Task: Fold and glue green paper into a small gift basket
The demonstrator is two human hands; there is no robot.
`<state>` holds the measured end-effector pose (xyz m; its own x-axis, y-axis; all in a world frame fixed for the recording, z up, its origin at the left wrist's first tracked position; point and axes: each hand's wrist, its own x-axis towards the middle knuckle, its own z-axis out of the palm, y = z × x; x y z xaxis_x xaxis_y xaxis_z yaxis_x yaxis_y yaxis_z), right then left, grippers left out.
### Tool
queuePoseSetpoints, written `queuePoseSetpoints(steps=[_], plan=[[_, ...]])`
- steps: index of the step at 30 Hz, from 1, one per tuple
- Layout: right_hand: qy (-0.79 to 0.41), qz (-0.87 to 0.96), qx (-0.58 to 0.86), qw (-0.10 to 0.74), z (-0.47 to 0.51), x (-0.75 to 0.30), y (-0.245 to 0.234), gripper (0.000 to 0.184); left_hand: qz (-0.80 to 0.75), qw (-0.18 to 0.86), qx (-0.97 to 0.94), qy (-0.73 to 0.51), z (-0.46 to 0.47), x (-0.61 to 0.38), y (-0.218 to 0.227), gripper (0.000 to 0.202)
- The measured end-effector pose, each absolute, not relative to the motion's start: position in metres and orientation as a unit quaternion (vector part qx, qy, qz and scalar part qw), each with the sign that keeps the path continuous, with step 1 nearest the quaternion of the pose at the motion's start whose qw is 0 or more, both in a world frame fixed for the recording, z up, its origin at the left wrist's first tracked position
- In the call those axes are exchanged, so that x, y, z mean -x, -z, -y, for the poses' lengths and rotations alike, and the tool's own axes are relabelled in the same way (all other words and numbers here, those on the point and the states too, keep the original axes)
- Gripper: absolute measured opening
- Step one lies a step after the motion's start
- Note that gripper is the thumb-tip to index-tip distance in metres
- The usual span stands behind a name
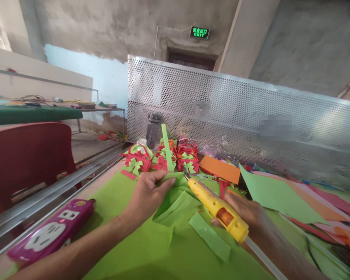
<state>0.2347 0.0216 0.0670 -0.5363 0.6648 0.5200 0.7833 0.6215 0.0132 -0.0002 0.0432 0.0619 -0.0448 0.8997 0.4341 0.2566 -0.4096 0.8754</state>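
Note:
My right hand is wrapped round a yellow hot glue gun, with a whitish glue stick sticking out of its back end. The gun's nozzle points up and left, close to a folded green paper piece. My left hand pinches the edge of this piece between thumb and fingers. A light green paper strip rises upright just beyond the left fingertips; whether it joins the piece I cannot tell. A loose green paper rectangle lies on the green sheet below the gun.
Several small red and green paper baskets stand behind my hands, near a grey bottle. A purple power strip lies at left. Orange card and coloured paper sheets lie right. A perforated metal panel borders the back.

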Motion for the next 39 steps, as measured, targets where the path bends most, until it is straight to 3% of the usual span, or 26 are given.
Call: queuePoseSetpoints(steps=[39], plan=[[0.077,0.868,0.435,0.225,-0.0239,-0.2354,-0.0633,0.018,-0.447,0.256,-0.673,-0.53,-0.0471,0.0021,-0.0571,0.024]])
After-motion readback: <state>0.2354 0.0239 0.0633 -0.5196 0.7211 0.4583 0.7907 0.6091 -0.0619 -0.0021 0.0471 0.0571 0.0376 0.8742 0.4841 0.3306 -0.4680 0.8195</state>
